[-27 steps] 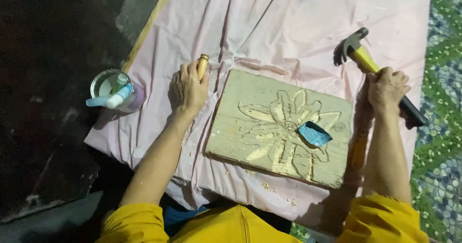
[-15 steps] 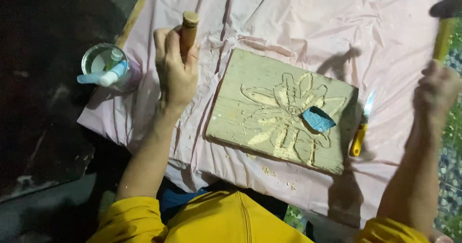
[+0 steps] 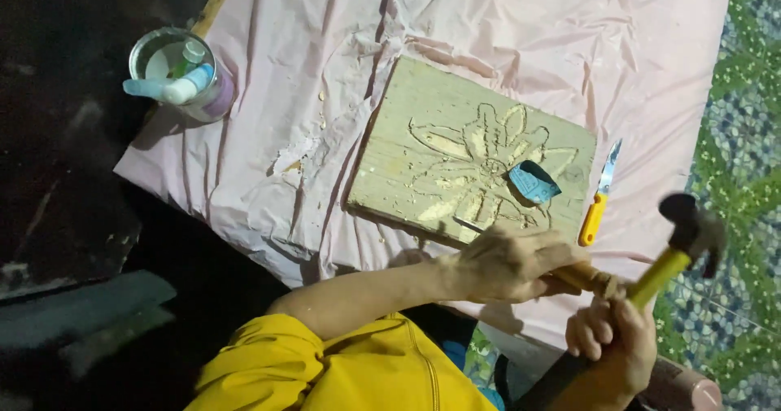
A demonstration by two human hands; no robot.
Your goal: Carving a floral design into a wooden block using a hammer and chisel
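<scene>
1. Your left hand (image 3: 508,260) holds a wooden-handled chisel (image 3: 582,277) in a closed grip; its tip seems to meet the lower edge of the carved board (image 3: 439,126), though the view is unclear there.
2. Your right hand (image 3: 610,342) grips the yellow-handled hammer (image 3: 679,248), its head just right of the chisel's end.
3. The board lies on the pink sheet (image 3: 488,20), just above your left hand.

A pink plastic sheet (image 3: 504,37) covers the counter. Well to the left of the sheet's middle, at its edge, stands a clear round container (image 3: 183,73) holding small tubes. At the sheet's right side lies a yellow-handled knife (image 3: 599,195). Beyond the sheet's right edge is a green and blue patterned floor (image 3: 744,134).
</scene>
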